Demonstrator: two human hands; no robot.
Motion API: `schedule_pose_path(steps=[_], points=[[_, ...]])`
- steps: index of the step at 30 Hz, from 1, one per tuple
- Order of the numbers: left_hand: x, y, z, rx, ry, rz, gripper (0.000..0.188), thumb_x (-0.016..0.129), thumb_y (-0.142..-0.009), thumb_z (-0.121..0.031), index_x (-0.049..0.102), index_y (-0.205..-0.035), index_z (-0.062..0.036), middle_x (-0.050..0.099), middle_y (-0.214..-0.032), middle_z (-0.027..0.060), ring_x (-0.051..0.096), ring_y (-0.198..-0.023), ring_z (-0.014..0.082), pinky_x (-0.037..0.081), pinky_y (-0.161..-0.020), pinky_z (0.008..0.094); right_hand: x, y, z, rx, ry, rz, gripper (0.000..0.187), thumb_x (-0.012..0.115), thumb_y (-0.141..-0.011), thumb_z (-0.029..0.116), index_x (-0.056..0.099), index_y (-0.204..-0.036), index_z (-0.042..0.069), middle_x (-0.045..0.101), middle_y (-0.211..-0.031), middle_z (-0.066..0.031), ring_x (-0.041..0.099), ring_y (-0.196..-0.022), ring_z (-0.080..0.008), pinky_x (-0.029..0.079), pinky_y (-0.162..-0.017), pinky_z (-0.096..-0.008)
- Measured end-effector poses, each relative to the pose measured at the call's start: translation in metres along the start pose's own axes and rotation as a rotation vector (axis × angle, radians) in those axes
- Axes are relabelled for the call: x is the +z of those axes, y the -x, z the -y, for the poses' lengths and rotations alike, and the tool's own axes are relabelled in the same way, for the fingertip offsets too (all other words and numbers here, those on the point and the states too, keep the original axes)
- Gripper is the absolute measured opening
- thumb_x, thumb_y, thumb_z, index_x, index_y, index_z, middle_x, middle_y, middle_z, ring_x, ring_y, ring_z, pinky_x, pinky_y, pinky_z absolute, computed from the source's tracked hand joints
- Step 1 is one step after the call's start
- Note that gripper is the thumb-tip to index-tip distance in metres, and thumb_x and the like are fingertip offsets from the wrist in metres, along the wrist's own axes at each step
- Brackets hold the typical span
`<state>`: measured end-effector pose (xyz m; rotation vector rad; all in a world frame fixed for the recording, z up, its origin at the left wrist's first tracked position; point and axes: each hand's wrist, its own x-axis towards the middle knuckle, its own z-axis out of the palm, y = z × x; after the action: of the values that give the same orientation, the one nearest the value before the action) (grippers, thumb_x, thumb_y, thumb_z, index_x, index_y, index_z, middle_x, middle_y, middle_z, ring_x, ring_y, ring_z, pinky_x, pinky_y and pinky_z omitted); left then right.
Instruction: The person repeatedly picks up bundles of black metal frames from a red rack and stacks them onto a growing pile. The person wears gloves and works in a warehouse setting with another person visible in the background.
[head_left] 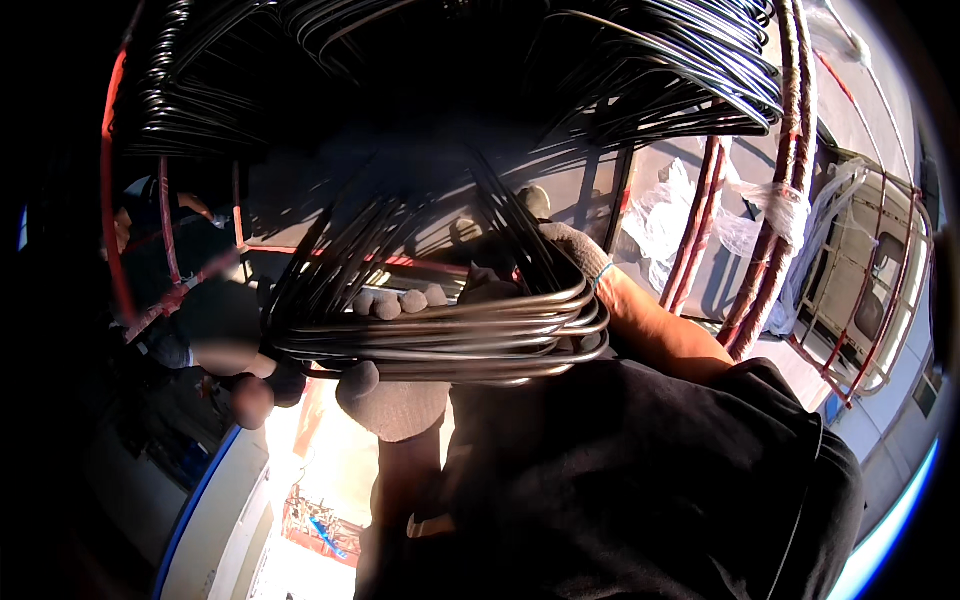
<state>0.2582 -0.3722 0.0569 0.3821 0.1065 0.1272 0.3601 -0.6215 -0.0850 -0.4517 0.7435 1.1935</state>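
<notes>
A great mass of dark bent metal rods (675, 65) fills the 12 o'clock side above me, while my black shirt (640, 480) spreads from 4 to 6 o'clock. Mid-view, straddling the centre and running toward 8 o'clock, is the bundle of bent rods (450, 335) between my hands, its rounded bends nearest my body, its far ends lost in shadow. At 3 o'clock stands a pale vehicle (855, 280) behind red bars; nearer, at 2 o'clock, rise wrapped reddish posts (793, 110), with clear plastic sheeting (662, 215) crumpled just beside them. Another person (225, 355), blurred, shows at 9 o'clock. My gloved left hand (392, 405), at 7 o'clock, grips the bundle's near side, fingertips (411, 301) hooked over the rods, thumb outside. My gloved right hand (578, 247), at 1 o'clock, lies against the bundle's right side; its fingers are mostly hidden, and I cannot tell how tightly they close.
</notes>
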Motion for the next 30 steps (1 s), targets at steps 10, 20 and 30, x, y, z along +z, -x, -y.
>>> schedule_pose_path(steps=[10, 20, 30], points=[[0.054, -0.044, 0.156, -0.177, 0.168, -0.160, 0.060, 0.069, -0.081, -0.003, 0.060, -0.140, -0.0053, 0.063, -0.143, 0.0116, 0.050, -0.145, 0.0330, 0.024, -0.133, 0.0539, -0.052, 0.147, 0.072, -0.373, -0.036, -0.298, 0.039, 0.050, -0.111, 0.039, 0.069, -0.128, 0.010, 0.076, -0.119, -0.0140, 0.073, -0.106, -0.0253, 0.060, -0.098, -0.0475], [0.065, -0.191, 0.343, -0.261, 0.216, -0.147, 0.056, 0.068, -0.073, -0.006, 0.066, -0.129, -0.0045, 0.068, -0.128, 0.0137, 0.057, -0.134, 0.0370, 0.039, -0.125, 0.0560, -0.244, 0.109, 0.259, -0.839, -0.132, -0.370, 0.050, 0.048, -0.107, 0.041, 0.060, -0.141, 0.007, 0.065, -0.140, -0.0160, 0.062, -0.127, -0.0284, 0.049, -0.111, -0.0431], [0.075, -0.254, 0.420, -0.669, 0.013, -0.433, 0.033, 0.063, -0.095, -0.006, 0.063, -0.126, 0.0041, 0.068, -0.128, 0.0236, 0.064, -0.121, 0.0415, 0.048, -0.116, 0.0562, -0.306, 0.074, 0.303, -1.289, -0.260, -0.182, 0.045, 0.040, -0.111, 0.042, 0.067, -0.135, 0.014, 0.072, -0.133, -0.0086, 0.065, -0.123, -0.0326, 0.053, -0.104, -0.0563]])
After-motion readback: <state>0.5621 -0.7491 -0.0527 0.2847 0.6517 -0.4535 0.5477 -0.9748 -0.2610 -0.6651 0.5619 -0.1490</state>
